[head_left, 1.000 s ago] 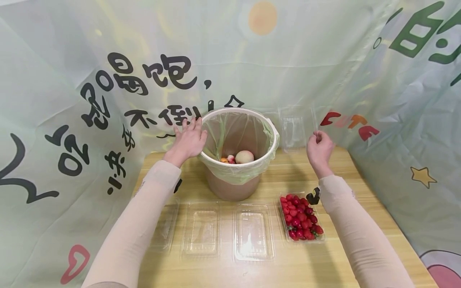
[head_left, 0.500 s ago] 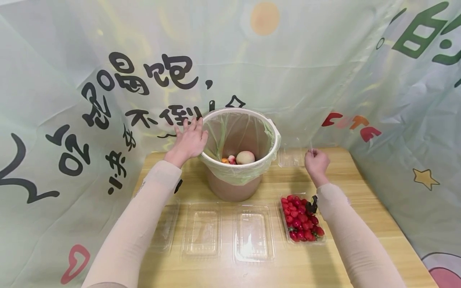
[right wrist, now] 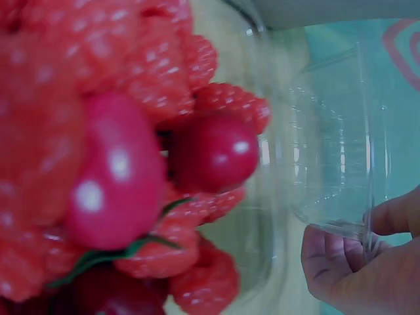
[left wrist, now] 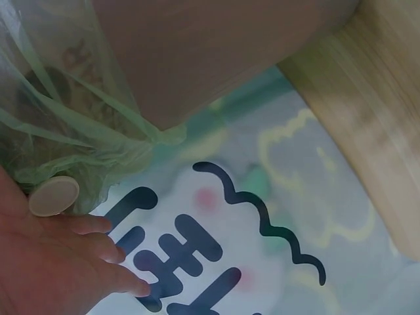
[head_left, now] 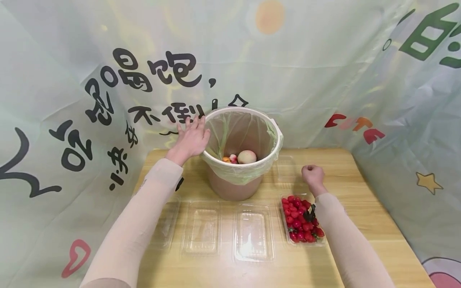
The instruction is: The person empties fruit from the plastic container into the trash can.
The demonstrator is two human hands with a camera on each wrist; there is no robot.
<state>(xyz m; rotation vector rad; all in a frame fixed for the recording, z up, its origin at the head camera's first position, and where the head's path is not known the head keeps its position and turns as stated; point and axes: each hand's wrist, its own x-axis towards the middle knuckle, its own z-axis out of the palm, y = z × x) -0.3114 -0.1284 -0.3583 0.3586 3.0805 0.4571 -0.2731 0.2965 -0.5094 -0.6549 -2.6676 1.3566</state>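
Note:
My right hand [head_left: 313, 178] pinches the edge of a see-through plastic container [right wrist: 328, 151] between thumb and fingers, behind the fruit tray; in the head view the container shows only faintly. Below that wrist stands a see-through tray filled with raspberries [head_left: 289, 210] and shiny cherry tomatoes [right wrist: 125, 170]. My left hand [head_left: 192, 138] rests on the left side of the bin's white rim, fingers straight and spread. The brown bin [head_left: 234, 188] has a thin green liner folded over its rim. Inside it lie a large pale peach-like fruit [head_left: 247, 157] and smaller orange and pink pieces.
Three see-through plastic containers [head_left: 253, 232] sit in a row along the front of the wooden table [head_left: 223, 276], the leftmost partly behind my left sleeve. Printed cloth walls [head_left: 306, 80] enclose the table at the back and sides.
My right hand has come down and toward me, bringing the plastic container from near the back wall to low over the table beside the bin. The left hand stays on the rim.

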